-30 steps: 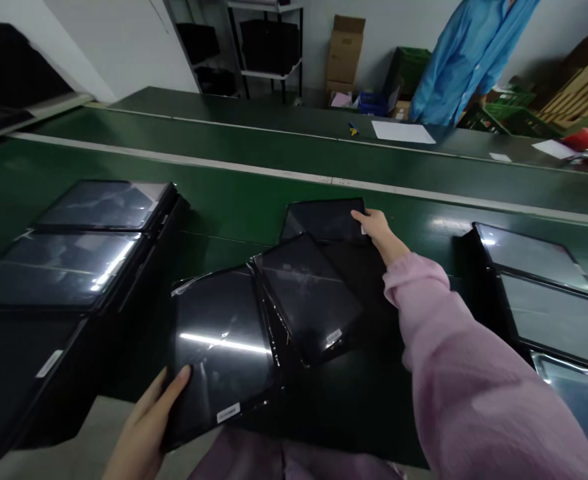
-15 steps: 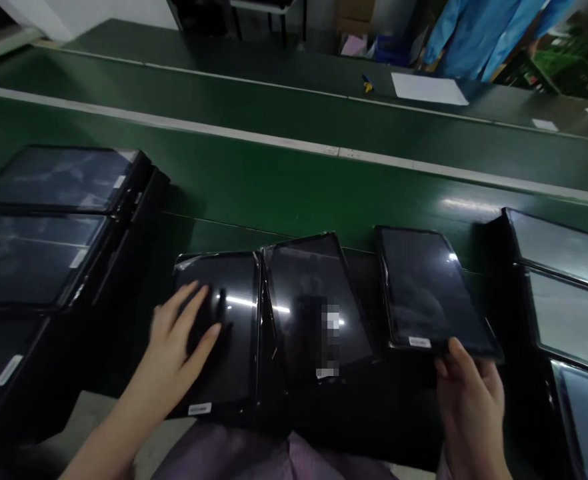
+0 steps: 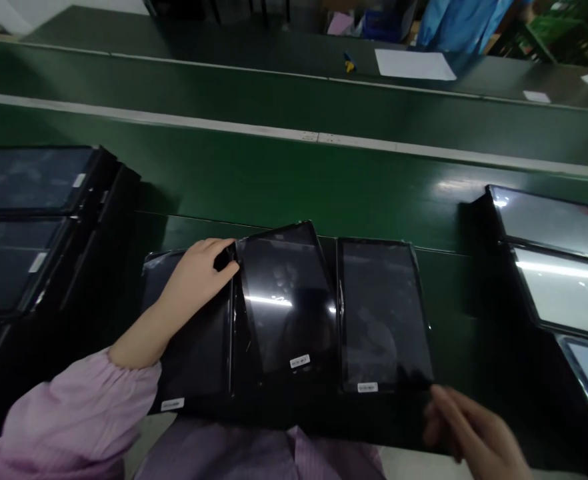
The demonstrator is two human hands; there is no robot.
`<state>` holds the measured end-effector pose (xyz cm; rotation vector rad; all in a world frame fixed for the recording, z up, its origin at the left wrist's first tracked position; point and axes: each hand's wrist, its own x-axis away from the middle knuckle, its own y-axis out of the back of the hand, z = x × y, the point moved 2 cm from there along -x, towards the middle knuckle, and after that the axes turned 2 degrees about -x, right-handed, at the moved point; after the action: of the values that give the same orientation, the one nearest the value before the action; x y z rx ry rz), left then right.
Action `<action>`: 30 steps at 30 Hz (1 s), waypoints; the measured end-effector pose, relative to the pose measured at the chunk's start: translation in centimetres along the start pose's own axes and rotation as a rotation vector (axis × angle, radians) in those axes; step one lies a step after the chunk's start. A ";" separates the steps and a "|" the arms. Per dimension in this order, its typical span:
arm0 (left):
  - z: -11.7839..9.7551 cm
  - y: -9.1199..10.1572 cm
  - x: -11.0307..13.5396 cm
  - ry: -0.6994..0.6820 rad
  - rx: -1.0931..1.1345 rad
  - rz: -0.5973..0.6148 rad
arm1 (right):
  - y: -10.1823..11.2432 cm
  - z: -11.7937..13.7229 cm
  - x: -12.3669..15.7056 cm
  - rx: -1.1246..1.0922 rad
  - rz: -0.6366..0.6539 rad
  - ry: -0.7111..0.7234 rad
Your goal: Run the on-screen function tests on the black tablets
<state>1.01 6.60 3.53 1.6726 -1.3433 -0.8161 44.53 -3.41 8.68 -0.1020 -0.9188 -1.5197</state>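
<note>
Three dark tablets with small white labels lie side by side before me. My left hand (image 3: pixel 201 270) reaches across the left tablet (image 3: pixel 199 353), its thumb and fingers closed around the upper left corner of the middle tablet (image 3: pixel 289 300), which lies at a slant. The right tablet (image 3: pixel 381 313) lies almost straight, its left edge close to the middle one. At its lower right corner is my right hand (image 3: pixel 467 423), thumb tip by the corner and fingers apart below, somewhat blurred; it seems to hold nothing.
Stacked tablets (image 3: pixel 19 260) stand on the left, and more tablets (image 3: pixel 564 280) on the right. Beyond the green work surface (image 3: pixel 274 173) runs a pale rail (image 3: pixel 294 135). White paper (image 3: pixel 414 65) lies on the far bench, near a person in blue (image 3: pixel 459 27).
The right tablet has come left and straightened beside the middle one. My right hand has slipped to its corner. My left hand has moved from the left tablet to the middle tablet's corner.
</note>
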 end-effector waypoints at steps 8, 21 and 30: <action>-0.5 0.0 -0.5 0.057 -0.053 -0.033 | 0.8 2.8 -6.0 0.283 -0.284 0.248; -11.1 -3.9 -6.6 -0.121 -0.046 0.130 | 0.6 2.6 -9.7 -0.043 -0.033 0.397; -13.1 -5.0 -5.3 -0.246 -0.001 0.243 | 2.3 1.4 -10.9 -0.123 0.007 0.481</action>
<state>13.49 14.82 4.95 1.4061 -1.6761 -0.8979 48.13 6.40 4.60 0.1664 -0.4410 -1.5024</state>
